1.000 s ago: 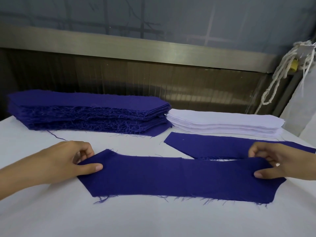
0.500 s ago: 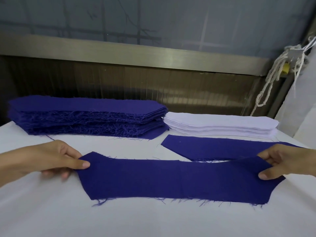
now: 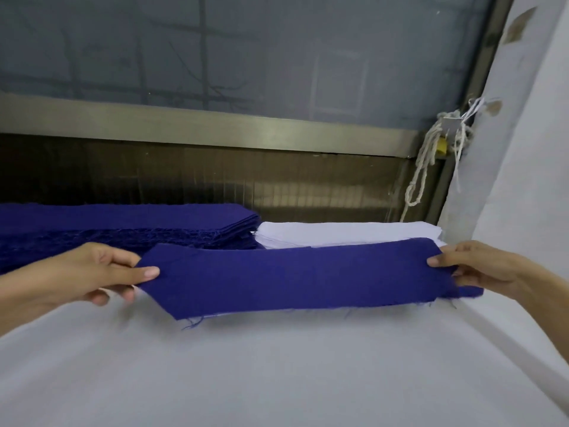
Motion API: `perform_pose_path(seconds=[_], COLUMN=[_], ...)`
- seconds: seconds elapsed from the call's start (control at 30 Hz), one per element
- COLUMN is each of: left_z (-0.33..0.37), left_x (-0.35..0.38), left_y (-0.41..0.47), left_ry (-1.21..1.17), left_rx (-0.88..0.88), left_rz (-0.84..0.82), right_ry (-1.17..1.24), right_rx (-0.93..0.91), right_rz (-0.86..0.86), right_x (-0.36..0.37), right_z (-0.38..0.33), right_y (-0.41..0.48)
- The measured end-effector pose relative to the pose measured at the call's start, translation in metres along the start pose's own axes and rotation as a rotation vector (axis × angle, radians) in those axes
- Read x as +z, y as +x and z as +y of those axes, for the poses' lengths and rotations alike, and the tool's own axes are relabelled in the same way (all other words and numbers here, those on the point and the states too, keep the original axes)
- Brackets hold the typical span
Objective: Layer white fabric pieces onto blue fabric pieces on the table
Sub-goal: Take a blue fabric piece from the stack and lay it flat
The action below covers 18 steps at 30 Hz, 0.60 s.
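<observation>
Left hand point(image 3: 92, 272) and right hand point(image 3: 486, 269), thumbs on top, pinch opposite ends of the blue piece point(image 3: 292, 278).

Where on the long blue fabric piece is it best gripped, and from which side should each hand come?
Pinch the blue fabric piece at its two short ends, left hand from the left, right hand from the right, thumbs on top. It is a long, limp strip, so end grips should hold it flat.
</observation>
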State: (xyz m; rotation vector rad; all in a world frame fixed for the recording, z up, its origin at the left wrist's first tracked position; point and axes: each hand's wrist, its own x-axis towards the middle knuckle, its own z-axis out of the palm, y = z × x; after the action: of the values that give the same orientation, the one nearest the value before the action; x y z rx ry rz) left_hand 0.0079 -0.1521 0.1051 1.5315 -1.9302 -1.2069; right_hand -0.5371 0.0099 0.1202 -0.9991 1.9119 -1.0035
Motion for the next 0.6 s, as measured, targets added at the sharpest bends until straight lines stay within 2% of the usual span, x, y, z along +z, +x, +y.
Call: perform_pose_path(seconds=[0.13,0.3,0.47,0.6], left_z=[0.034,0.066,0.076,0.069], left_x=[0.028,0.065,0.101,0.122], left_y=[0.017,0.039,0.061,0.070], left_ry=[-0.022,-0.035,-0.052,-0.032], left_rx=[0.062,0.099,0.127,0.159], left_rz=[0.001,-0.018,-0.034,-0.019], right_ry=[0.185,0.372,0.319,0.256], right_rx=[0.030,0.053,0.133,0.189], right_rz=[0.203,0.302,0.445,0.475], right_x=[-0.019,-0.040,-0.049,-0.052], right_z=[0.012,0.031,0.049,0.057], right_y=[0.017,0.032,0.040,0.043])
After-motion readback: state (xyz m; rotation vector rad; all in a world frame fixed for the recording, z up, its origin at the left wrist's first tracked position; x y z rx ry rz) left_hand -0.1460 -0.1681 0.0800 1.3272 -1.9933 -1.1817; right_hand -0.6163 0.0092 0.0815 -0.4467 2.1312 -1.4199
